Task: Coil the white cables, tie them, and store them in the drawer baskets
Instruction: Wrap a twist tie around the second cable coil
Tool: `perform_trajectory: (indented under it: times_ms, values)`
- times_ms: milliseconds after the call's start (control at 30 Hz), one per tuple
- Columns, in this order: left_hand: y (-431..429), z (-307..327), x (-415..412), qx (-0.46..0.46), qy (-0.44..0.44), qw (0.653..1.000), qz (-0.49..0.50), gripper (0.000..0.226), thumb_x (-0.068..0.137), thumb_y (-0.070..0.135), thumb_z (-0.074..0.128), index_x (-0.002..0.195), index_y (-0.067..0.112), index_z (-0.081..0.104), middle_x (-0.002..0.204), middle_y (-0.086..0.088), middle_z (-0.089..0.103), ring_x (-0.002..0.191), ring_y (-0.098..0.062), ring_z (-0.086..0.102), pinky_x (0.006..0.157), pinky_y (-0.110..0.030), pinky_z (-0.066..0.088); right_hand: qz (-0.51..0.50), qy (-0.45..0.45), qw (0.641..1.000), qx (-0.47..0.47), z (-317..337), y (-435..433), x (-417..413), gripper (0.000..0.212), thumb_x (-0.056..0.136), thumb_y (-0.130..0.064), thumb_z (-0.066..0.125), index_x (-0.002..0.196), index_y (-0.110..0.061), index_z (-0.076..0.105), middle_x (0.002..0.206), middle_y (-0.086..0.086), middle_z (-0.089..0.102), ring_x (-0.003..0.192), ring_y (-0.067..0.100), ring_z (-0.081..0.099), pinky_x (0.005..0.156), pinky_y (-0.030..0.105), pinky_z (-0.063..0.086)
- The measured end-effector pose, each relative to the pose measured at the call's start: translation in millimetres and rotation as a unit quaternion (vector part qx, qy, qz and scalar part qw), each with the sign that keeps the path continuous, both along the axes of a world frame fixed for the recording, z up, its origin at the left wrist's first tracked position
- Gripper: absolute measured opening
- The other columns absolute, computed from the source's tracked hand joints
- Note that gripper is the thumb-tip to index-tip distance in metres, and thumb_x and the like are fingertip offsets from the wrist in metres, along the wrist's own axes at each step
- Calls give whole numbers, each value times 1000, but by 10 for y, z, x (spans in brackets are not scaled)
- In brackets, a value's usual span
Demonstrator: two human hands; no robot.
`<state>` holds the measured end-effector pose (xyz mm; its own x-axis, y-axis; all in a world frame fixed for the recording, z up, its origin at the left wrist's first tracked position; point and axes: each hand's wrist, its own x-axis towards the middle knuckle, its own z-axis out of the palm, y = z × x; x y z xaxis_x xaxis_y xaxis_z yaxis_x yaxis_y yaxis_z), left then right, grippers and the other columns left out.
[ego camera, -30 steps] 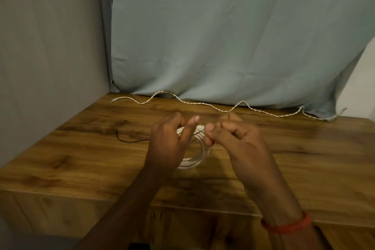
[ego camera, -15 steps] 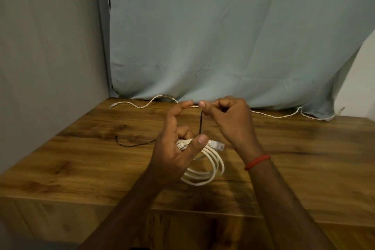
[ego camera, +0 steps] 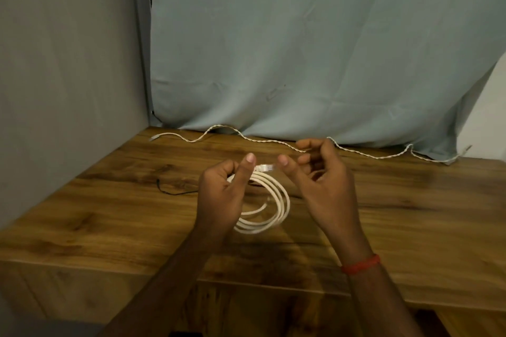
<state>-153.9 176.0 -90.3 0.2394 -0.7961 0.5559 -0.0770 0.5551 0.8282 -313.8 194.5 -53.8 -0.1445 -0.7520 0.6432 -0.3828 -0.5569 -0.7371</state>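
while the left hand (ego camera: 223, 194) is gripping the coiled white cable (ego camera: 269, 200) at its top, fingers closed round the bunched loops and thumb pointing up, the coil is hanging from that fist just above the wooden tabletop (ego camera: 410, 213), its clear plug (ego camera: 266, 167) sticking out beside the thumb. the right hand (ego camera: 319, 172) is hovering just to the right of the plug with fingers loosely curled and apart, touching nothing that can be seen.

the cable is looking light and springy rather than limp; its loops are fanning apart at the bottom, so it is probably wanting to unwind once the grip is loosened. the safest hold is likely where the loops are crossing, under the left fingers, and any tie is best going there too. the jacket is looking smooth and may be slipping, and the plug's clip could be fragile, so pulling by the plug seems unwise.

a second, braided white cable (ego camera: 260, 141) is lying uncoiled in waves along the back of the table, at the foot of the blue curtain (ego camera: 301, 49), partly hidden behind the right hand. a thin black tie (ego camera: 175, 192) is lying on the wood to the left of the left hand, apart from it; whether a tie is already on the coil cannot be told. no drawer or basket is showing, and nothing is blocking the hands.
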Motion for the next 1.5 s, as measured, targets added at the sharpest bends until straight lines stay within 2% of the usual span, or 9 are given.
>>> perform_trajectory:
  times_ms: [133,200,333,533,733,833,1067,1267,1500]
  values:
    - [-53,54,-19,67,153,983,-70,62,91,54,62,88,-8,68,77,-45,56,71,-38,57,64,-52,44,58,59,989,123,-24,152,88,63,72,-56,81,125,-35,54,111,-13,66,102,1,62,83,22,51]
    - [-78,74,-16,85,198,975,-59,61,93,51,61,88,-10,64,74,-32,56,75,-36,52,66,-50,39,140,12,971,195,-73,184,108,50,80,-40,79,123,-24,61,106,-8,73,98,4,69,83,27,55]
    - [-129,60,9,99,233,967,-34,48,95,50,60,83,3,68,74,-15,47,63,-28,40,51,-31,32,147,-70,972,169,-143,232,182,16,87,-12,74,101,-14,71,86,2,77,77,14,74,68,24,57]
    - [-104,11,-2,87,210,973,-37,57,96,50,56,90,-5,68,71,-18,51,50,-20,39,42,-24,27,114,-130,978,120,-175,261,305,35,81,3,76,105,-17,61,72,0,73,55,4,63,52,21,50]
    - [-56,-25,-8,80,149,986,-8,59,95,57,54,79,2,69,73,-35,59,62,-31,54,58,-42,44,54,28,994,93,-226,302,264,52,77,-2,77,114,-29,52,82,-6,71,64,1,66,53,18,51]
    - [-5,-53,-41,115,145,983,2,57,98,49,53,63,3,56,60,-21,48,55,-30,45,52,-40,36,17,118,989,85,-239,269,217,59,73,-6,80,115,-33,48,96,-15,66,82,-1,66,65,17,55]
    - [-27,-77,-41,174,157,972,-26,49,95,50,57,64,11,58,54,-2,48,44,-16,39,44,-26,30,39,9,992,116,-322,248,147,64,69,-1,84,115,-31,53,93,-4,67,53,2,60,49,20,48]
    - [1,-86,-65,150,93,983,-42,52,97,49,55,58,15,56,51,0,49,41,-12,39,39,-23,30,-31,169,982,79,-379,257,138,64,68,-10,77,120,-38,52,119,-10,45,96,-3,54,71,23,52]
    - [3,-59,-88,144,98,983,-59,53,95,49,58,51,19,60,54,-6,50,40,-11,35,41,-20,26,-212,361,907,-44,-397,326,256,49,71,-17,80,115,-33,63,139,9,47,121,29,48,85,40,43]
